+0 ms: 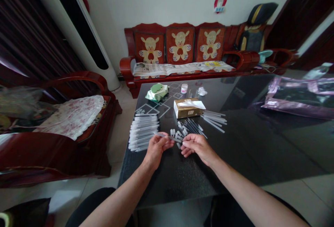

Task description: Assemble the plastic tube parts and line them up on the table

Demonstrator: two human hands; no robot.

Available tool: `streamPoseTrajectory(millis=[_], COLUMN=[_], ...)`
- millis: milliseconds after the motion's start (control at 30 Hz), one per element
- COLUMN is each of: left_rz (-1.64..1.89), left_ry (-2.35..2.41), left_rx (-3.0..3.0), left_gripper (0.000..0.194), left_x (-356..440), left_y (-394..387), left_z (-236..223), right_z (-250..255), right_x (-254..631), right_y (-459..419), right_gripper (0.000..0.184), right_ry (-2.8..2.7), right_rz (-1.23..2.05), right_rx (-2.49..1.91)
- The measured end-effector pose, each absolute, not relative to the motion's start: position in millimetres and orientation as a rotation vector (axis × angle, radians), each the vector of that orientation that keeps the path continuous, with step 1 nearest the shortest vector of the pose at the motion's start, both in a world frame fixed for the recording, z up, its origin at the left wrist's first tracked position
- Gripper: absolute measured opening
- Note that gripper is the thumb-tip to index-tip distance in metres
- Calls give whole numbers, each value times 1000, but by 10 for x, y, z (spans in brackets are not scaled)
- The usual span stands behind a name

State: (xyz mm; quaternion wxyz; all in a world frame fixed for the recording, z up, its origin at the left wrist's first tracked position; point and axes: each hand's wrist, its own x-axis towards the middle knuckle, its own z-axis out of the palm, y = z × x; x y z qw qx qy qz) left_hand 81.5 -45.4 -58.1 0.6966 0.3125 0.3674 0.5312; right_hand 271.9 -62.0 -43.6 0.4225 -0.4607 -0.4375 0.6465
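Over the near part of the dark table, a slim translucent pen [174,138] lies slantwise between my two hands. My left hand [156,147] pinches its left part between thumb and fingers. At the other end, the fingertips of my right hand [198,147] close on its tip; what exactly they cover is hidden. Just beyond the hands lie several small whitish caps [176,134] and a bunch of thin dark pen refills [194,126]. A neat row of whitish pens [143,129] is left of my left hand. Loose translucent barrels [214,118] lie farther right.
A tissue box [189,111] stands behind the refills. Farther back are a green wipes pack [157,93], a small jar [184,88] and a crumpled white tissue [202,91]. A pink-edged plastic bag [300,96] lies at right. Wooden seats surround the table [235,157].
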Motion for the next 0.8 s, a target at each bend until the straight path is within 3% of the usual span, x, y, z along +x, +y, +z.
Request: streamPoseTrajectory(millis=[333, 800], left_rz=[1218, 1215], left_ry=[817, 843], left_rx=[737, 705], left_gripper=[31, 27], left_x=[830, 818], left_y=[-461, -457], left_z=[-568, -578], right_z=[-441, -510], right_x=[2673, 2695], right_y=[-645, -629], right_gripper=[32, 37], right_ry=[-1248, -1194], right_rz=[1526, 1665], right_rx=[-1215, -1138])
